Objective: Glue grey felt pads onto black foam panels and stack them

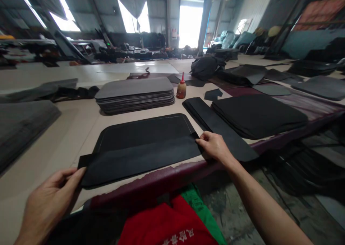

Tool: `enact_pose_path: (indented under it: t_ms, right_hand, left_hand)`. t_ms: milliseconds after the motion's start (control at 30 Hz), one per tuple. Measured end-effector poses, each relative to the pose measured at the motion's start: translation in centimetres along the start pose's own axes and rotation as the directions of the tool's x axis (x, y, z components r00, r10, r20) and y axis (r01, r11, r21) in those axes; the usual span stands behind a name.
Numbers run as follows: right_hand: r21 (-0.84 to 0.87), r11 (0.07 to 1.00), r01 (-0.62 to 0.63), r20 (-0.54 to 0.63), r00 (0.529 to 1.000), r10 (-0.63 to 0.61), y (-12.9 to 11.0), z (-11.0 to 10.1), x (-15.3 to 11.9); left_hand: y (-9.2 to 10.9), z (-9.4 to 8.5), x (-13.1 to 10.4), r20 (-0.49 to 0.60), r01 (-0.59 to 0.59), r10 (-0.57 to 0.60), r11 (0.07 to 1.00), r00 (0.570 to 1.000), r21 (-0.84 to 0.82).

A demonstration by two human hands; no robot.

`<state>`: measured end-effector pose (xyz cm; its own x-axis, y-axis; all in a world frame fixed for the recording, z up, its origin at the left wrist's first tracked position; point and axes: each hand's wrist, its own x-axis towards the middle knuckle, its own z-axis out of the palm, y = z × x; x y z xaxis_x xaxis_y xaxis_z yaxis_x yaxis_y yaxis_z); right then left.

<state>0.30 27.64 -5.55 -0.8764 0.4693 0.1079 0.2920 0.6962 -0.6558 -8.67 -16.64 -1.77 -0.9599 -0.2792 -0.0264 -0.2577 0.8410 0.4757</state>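
A black panel with rounded corners [142,130] lies on the table in front of me, a pale line running near its edge. Across its near half lies a wide black strip [145,157] whose ends stick out past the panel's sides. My left hand [51,198] pinches the strip's left end between thumb and fingers. At the strip's right end, my right hand [212,144] is closed on it the same way. Beside my right hand, more long black strips [215,126] lie at a slant.
Behind the panel stands a stack of grey panels [134,94], with a red-tipped glue bottle [181,88] next to it. A pile of black pieces [261,114] sits on the right. More grey sheets [24,126] lie at left. The table's front edge [151,182] has a maroon cover.
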Motion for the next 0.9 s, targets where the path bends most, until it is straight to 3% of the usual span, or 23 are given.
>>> enact_pose_path:
  t_ms: [300,567,733,900]
  right_hand:
    - [-0.124,0.992,-0.002,-0.006,1.000,0.001,-0.1,0.2,-0.1]
    - [-0.184,0.983,-0.026,-0.047,0.999,0.018,-0.2,-0.1,-0.3]
    - [-0.186,0.982,0.041,-0.088,0.994,-0.058,0.0,-0.1,-0.7]
    - [-0.249,0.956,0.156,-0.015,0.986,-0.165,0.2,0.1,-1.2]
  left_hand:
    - [-0.5,0.1,0.3,0.018,-0.035,0.035,0.999,0.999,0.040]
    - [-4.1,2.2,3.0,-0.077,-0.074,0.081,0.993,0.994,0.090]
    - [-3.0,1.9,2.4,-0.085,-0.073,0.076,0.997,0.993,0.035]
    - [-2.0,1.8,1.0,-0.083,-0.114,0.102,0.982,0.991,-0.151]
